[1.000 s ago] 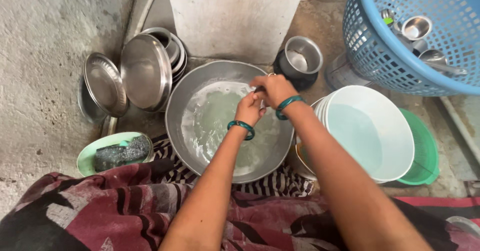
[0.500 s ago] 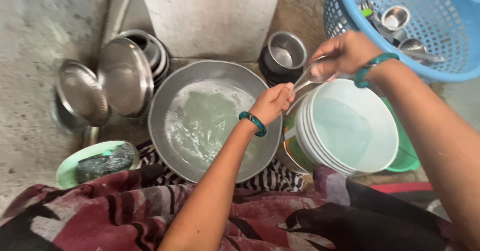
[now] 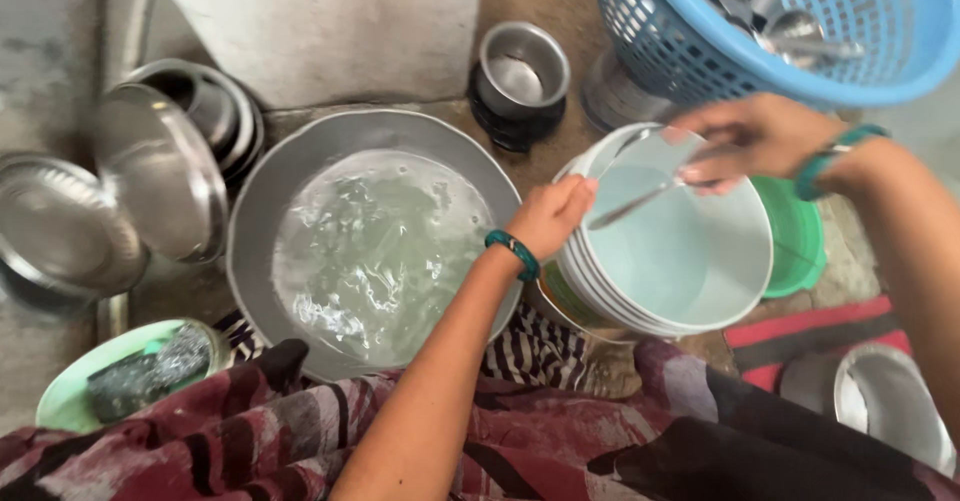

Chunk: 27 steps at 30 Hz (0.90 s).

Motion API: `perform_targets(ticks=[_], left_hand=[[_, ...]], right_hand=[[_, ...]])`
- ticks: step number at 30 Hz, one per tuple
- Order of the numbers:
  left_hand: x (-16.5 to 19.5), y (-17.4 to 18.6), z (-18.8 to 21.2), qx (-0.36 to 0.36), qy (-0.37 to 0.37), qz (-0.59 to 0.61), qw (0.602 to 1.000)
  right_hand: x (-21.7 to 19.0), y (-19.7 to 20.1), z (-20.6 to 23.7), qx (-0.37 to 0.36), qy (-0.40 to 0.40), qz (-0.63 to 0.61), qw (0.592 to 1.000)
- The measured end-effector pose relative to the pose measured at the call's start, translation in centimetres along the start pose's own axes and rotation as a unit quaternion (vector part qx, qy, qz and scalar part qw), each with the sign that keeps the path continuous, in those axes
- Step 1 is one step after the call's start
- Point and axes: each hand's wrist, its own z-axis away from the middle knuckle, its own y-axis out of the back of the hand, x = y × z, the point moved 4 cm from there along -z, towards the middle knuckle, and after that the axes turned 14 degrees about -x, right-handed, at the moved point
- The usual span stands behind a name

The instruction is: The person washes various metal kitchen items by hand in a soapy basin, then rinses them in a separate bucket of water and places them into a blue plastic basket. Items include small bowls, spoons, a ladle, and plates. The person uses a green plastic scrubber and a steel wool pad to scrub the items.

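In the head view we see the right hand (image 3: 752, 139) raised over the stack of pale bowls (image 3: 690, 261), fingers pinched around the upper end of a metal spoon (image 3: 640, 199). The spoon's long axis runs on a diagonal: its handle end sits in the fingers at the upper right, and its free end points down and to the left, hanging above the top bowl's inside without touching anything we can make out. It is blurred, so we cannot tell which end is the spoon's bowl.

The left hand (image 3: 552, 216) rests loosely curled, holding nothing, right at the left rim of the bowl stack, between it and the wide steel basin (image 3: 260, 231) of frothy water. A teal bangle (image 3: 513, 252) circles that wrist.

Past the right hand, at the upper right corner of the floor, we see a blue plastic basket (image 3: 880, 66) with steel pieces inside. A small steel pot (image 3: 522, 66) stands at the basin's far edge. Steel plates (image 3: 150, 176) lean at the left, and a green dish with a scrubber (image 3: 130, 376) sits at the near left corner.
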Motion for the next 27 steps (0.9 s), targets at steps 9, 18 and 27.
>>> perform_targets(ticks=[9, 18, 27], left_hand=[[2.7, 0.0, -1.0, -0.004, 0.007, -0.149, 0.989], [5.0, -0.1, -1.6, -0.006, 0.010, -0.141, 0.990], [2.1, 2.5, -0.3, -0.004, 0.051, -0.067, 0.996]], right_hand=[[-2.9, -1.2, -1.7, 0.089, 0.013, 0.072, 0.993], [-1.2, -0.9, -1.0, 0.069, 0.042, -0.010, 0.997], [8.5, 3.2, -3.3, 0.082, -0.070, -0.031, 0.994]])
